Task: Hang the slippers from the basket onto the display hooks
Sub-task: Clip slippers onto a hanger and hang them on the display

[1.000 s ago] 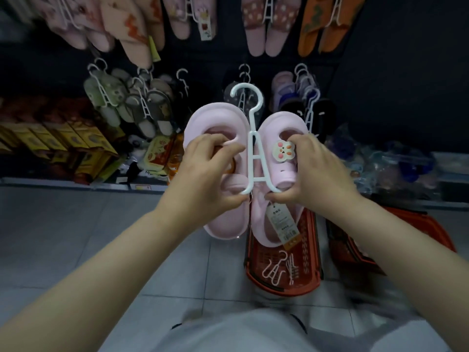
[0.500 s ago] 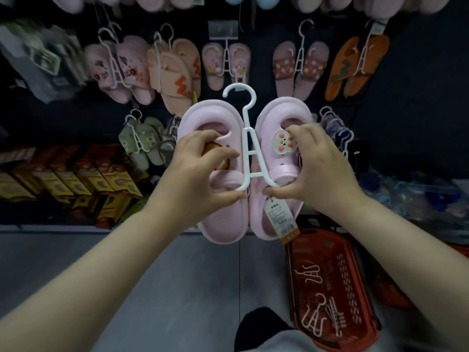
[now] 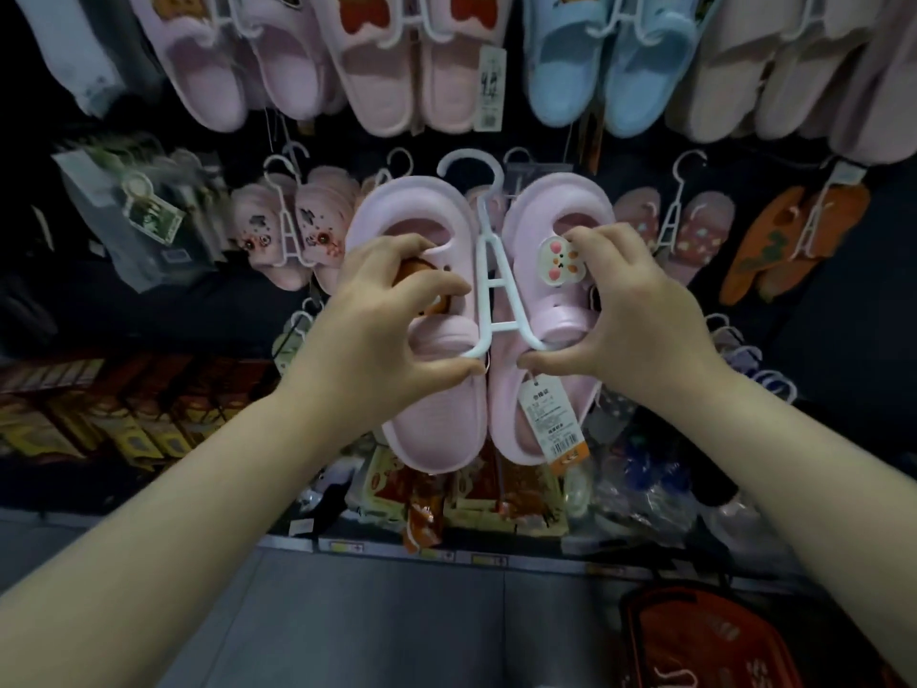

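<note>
A pair of pink slippers (image 3: 436, 419) hangs on a white plastic hanger (image 3: 489, 285), held up in front of the dark display wall. My left hand (image 3: 382, 315) grips the left slipper at its strap, thumb under the hanger's lower bar. My right hand (image 3: 625, 310) grips the right slipper beside its rabbit charm (image 3: 558, 258). A price tag (image 3: 553, 419) dangles from the right slipper. The hanger's hook (image 3: 471, 171) sits level with the middle row of hung slippers. The red basket (image 3: 704, 638) stands on the floor at the lower right, partly cut off.
Pink, blue and beige slippers (image 3: 610, 57) hang in the top row. Patterned pink (image 3: 293, 225) and orange slippers (image 3: 794, 240) hang in the middle row on either side. Packaged goods (image 3: 471, 494) fill the low shelf. Grey floor tiles (image 3: 377, 628) lie below.
Both hands have lifted the pink slipper pair upward and closer to the display wall. The view has tilted up, so the basket has slid to the lower right corner.
</note>
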Motion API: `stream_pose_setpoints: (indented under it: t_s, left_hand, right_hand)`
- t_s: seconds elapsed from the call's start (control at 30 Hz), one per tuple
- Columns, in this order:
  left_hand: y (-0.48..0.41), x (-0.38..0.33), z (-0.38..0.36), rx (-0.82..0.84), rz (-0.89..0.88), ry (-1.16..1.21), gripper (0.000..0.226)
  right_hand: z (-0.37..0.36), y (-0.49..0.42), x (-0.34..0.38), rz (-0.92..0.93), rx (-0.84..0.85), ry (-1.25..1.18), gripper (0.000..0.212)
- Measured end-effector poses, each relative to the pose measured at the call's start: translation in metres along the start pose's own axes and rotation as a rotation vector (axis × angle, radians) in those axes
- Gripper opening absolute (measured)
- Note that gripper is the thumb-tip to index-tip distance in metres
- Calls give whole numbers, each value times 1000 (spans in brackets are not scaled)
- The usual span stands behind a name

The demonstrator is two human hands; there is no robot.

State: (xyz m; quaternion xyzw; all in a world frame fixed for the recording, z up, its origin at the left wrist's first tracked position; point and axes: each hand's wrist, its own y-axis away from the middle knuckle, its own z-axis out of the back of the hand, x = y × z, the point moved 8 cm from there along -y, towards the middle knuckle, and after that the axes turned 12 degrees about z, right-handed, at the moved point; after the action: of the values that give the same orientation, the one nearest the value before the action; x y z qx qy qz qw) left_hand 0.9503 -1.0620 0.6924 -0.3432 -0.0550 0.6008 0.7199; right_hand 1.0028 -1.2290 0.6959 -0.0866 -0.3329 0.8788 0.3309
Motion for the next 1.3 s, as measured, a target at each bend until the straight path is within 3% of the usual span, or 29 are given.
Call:
stream_pose_setpoints:
  t_s: [0.5,0.83,1.3]
  left_hand:
    - [-84,157,86,-94,-172,-12,62]
    - [-106,242,139,-156,-309,5,59]
    - [-152,282,182,-382,-200,29,84]
  right_hand:
    - [-67,-151,69,-46,-196,48,109]
    - [-106,-217,124,-132,-232,13,113]
    - [-103,-304,129,-74,-277,20,108]
